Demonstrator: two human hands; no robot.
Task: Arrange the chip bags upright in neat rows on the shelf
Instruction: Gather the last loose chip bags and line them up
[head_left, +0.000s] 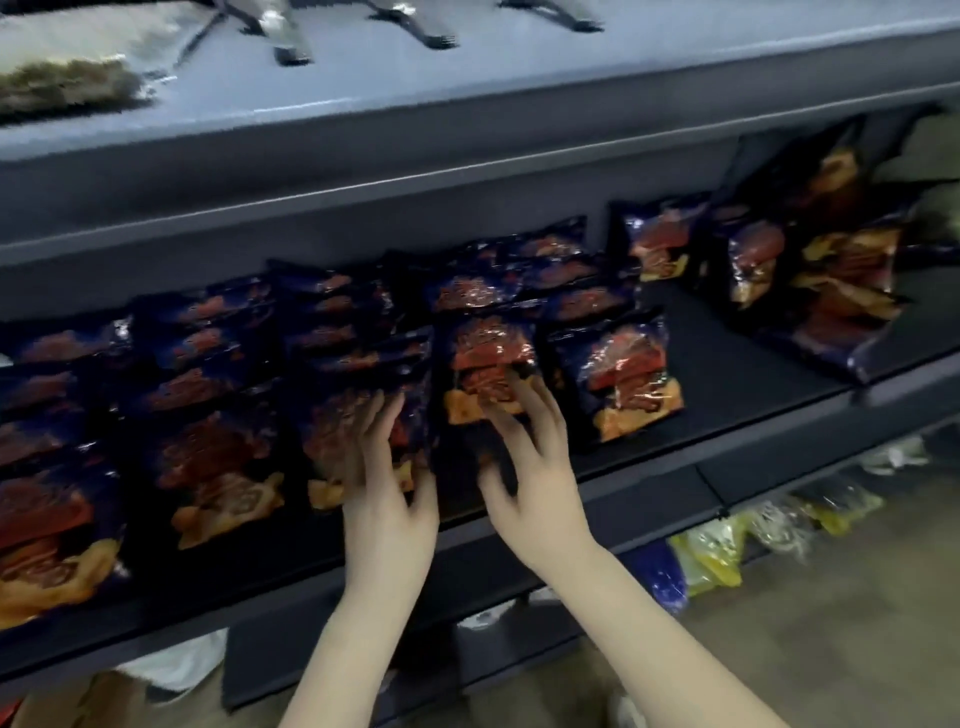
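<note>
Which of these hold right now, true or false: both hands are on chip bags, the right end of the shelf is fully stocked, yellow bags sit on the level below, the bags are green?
1. Both hands touch chip bags: true. The left hand rests on one front bag, the right hand on the next front bag.
2. The shelf is fully stocked at its right end: false, bare gaps show there.
3. Yellow bags lie below: true.
4. The bags are green: false, dark blue with red and orange.

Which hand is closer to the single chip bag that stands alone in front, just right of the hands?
The right hand. It rests on the neighbouring bag, directly left of the lone front bag. The left hand lies on a bag one row further left.
</note>
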